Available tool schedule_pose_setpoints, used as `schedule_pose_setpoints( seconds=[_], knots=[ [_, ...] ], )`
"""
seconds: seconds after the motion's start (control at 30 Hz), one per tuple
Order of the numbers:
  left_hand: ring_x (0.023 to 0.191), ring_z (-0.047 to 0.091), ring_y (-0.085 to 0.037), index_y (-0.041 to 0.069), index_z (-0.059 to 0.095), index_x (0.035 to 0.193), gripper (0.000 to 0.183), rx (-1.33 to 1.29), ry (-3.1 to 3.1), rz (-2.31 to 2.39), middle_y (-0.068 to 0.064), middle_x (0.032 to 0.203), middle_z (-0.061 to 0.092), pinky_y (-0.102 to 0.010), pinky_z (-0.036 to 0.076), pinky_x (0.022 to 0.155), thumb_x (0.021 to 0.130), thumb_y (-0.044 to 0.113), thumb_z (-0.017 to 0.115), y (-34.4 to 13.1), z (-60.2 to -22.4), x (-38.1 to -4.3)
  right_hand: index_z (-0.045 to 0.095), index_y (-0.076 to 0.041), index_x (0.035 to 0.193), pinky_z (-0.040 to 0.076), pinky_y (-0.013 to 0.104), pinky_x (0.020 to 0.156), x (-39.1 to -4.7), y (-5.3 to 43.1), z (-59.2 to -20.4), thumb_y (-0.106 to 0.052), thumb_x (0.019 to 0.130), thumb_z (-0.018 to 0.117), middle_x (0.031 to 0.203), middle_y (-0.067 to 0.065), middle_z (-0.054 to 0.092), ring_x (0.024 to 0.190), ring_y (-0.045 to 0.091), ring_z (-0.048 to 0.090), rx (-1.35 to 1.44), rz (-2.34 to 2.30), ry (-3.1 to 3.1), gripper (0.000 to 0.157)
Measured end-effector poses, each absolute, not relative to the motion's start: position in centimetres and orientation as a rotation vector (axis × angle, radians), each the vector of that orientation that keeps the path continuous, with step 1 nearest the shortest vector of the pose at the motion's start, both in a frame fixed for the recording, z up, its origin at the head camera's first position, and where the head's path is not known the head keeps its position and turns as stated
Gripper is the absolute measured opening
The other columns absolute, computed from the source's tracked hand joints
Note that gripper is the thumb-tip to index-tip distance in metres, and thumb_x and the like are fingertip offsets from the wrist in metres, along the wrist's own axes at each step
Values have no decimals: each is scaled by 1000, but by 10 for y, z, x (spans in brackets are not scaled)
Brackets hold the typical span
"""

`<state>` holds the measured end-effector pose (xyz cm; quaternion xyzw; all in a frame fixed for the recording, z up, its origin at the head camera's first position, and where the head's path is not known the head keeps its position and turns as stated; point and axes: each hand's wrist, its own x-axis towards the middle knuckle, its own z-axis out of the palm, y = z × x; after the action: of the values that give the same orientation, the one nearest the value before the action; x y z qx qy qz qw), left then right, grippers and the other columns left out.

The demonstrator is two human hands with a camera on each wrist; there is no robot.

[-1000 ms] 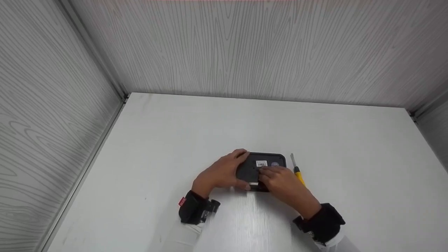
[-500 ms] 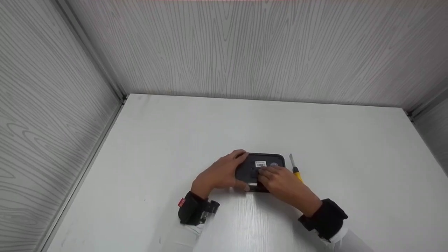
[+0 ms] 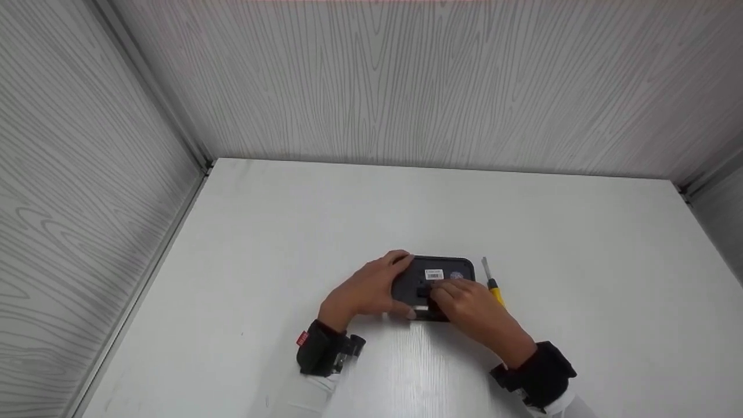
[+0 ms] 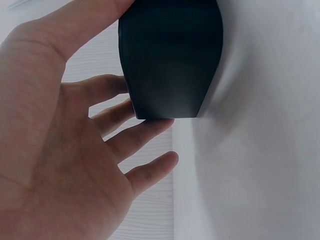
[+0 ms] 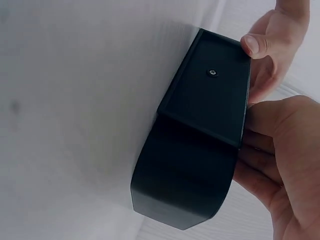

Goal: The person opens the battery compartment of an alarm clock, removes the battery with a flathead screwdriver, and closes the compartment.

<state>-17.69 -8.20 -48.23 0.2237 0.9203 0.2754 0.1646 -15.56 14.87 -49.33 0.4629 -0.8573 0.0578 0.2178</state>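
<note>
White sleeves [image 3: 299, 397], a black left wristband [image 3: 318, 349] with small red tag [image 3: 302, 338], a black right wristband [image 3: 540, 374].

A darker patch [image 3: 423, 292] now shows beside the right fingers [image 3: 443, 287].

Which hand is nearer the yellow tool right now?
Right. The right hand is just left of the yellow tool, at the black box; the left hand is farther left, gripping the box's left end.
</note>
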Motion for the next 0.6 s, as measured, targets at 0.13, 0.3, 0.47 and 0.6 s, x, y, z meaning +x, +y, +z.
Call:
schedule_pose_setpoints(
  seconds=[0.13,0.3,0.47,0.6],
  knots=[
    [142,36,-24,20,26,155,103,647,2629,782,4,159,27,-42,36,114,73,50,80,-81,-484,-177,67,-6,90,59,31,79,-156,150,-496,4,79,72,86,5,72,84,17,72,1248,243,-2354,16],
    [142,37,-22,21,26,155,104,666,2629,814,5,158,28,-40,36,114,71,51,80,-82,-486,-178,65,-7,88,59,30,76,-156,151,-494,3,79,74,81,3,70,80,16,71,1227,267,-2358,16],
    [142,36,-24,21,27,155,105,656,2624,834,5,158,28,-42,36,114,71,51,81,-84,-488,-178,65,-8,87,59,28,75,-155,149,-491,1,81,72,79,2,69,78,14,70,1234,269,-2388,14],
    [142,36,-24,21,26,155,105,650,2617,834,6,159,27,-42,36,114,71,53,81,-85,-489,-178,64,-8,88,59,28,76,-155,148,-491,1,83,71,79,2,69,78,14,70,1230,279,-2397,12]
  ],
)
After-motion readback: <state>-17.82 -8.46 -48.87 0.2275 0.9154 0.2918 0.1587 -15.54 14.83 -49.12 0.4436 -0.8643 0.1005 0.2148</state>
